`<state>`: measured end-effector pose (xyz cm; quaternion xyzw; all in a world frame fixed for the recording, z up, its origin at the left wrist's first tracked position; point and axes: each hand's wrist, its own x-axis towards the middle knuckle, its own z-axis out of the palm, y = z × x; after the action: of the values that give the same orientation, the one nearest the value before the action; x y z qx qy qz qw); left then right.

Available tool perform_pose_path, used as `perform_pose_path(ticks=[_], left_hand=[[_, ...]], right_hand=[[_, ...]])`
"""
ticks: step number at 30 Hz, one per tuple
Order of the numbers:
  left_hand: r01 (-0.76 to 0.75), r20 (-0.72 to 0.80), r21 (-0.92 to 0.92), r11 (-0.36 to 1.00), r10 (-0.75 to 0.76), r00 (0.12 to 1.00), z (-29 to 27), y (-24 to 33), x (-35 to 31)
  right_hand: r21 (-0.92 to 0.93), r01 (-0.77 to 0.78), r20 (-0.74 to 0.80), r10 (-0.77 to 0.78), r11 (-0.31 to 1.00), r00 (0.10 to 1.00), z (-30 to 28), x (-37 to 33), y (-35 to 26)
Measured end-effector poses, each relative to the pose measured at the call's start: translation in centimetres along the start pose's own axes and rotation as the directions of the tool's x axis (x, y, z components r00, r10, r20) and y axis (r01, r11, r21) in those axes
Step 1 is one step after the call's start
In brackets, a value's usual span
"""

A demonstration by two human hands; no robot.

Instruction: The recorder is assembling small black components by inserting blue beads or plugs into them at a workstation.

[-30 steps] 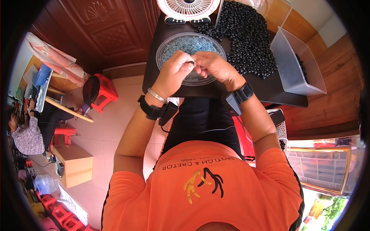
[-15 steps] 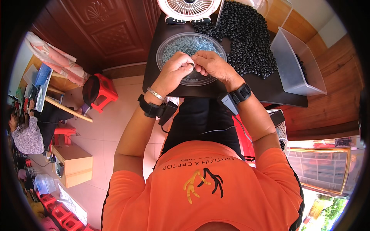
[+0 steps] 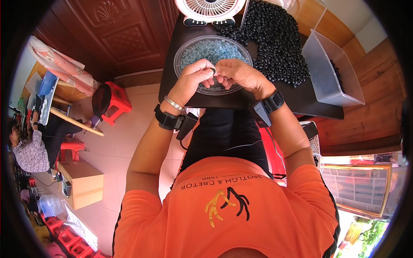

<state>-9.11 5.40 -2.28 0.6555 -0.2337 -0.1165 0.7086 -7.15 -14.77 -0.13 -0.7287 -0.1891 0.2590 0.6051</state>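
Note:
Over the near part of a round clear tub [image 3: 177, 64], both hands meet with fingers curled. My left hand [image 3: 191, 81] pinches a small black ring-shaped piece [image 3: 213, 70] between thumb and forefinger. Close against it, my right hand [image 3: 243, 76] has its thumb and fingertips pressed together; whatever they hold is too small or hidden to make out. Many tiny clear bluish pieces [image 3: 211, 50] fill the tub. To its right spreads a wide heap of small black ring-like pieces [image 3: 277, 47] on the black table [image 3: 301, 99].
A pink-and-white fan [image 3: 211, 10] stands behind the tub. At the table's right edge is a translucent bin [image 3: 322, 75] with some black pieces inside. On the floor to the left are a red stool [image 3: 118, 103] and a cardboard box [image 3: 84, 182]. Another person [image 3: 32, 155] sits far left.
My right wrist has shifted slightly right and turned, and its fingers have curled lower. The black piece in my left hand has risen slightly and turned into clearer view.

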Motion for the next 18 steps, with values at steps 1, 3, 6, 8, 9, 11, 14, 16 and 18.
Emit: perform_pose_path(ticks=[1,3,6,8,9,11,14,16,18], left_hand=[[0.017,-0.004,-0.036,0.999,-0.017,1.0,0.1,0.3,0.0],[0.054,-0.014,-0.105,0.993,-0.056,0.998,-0.2,-0.2,0.2],[0.082,-0.021,-0.244,0.966,-0.089,0.996,-0.6,-0.6,0.3],[0.074,-0.019,-0.314,0.947,-0.084,0.996,-0.6,-0.7,0.4],[0.071,-0.062,-0.305,0.95,-0.094,0.994,-0.5,-0.7,0.4],[0.067,-0.107,-0.296,0.953,-0.103,0.989,-0.5,-0.7,0.4],[0.083,-0.219,-0.241,0.967,-0.138,0.966,-0.8,-0.3,0.4],[0.153,-0.237,-0.079,0.985,-0.167,0.957,-0.9,0.3,0.4],[0.146,-0.218,-0.007,0.989,-0.144,0.965,-0.9,0.4,0.4]], right_hand=[[0.011,0.002,-0.009,-0.002,1.0,1.0,0.1,0.0,0.0],[-0.027,0.012,-0.025,-0.013,1.0,1.0,0.2,0.1,0.0],[-0.105,0.055,-0.059,-0.061,0.993,0.996,0.3,0.3,0.3],[-0.145,0.086,-0.077,-0.098,0.986,0.992,0.4,0.4,0.4],[-0.182,0.084,-0.1,-0.103,0.98,0.99,0.6,0.4,0.3],[-0.22,0.082,-0.121,-0.11,0.972,0.986,0.6,0.3,0.1],[-0.159,0.07,-0.155,-0.095,0.985,0.983,-0.2,0.0,-0.2],[-0.132,0.07,-0.162,-0.091,0.989,0.983,-0.7,-0.2,-0.4],[-0.124,0.066,-0.143,-0.084,0.99,0.986,-0.8,-0.5,-0.9]])
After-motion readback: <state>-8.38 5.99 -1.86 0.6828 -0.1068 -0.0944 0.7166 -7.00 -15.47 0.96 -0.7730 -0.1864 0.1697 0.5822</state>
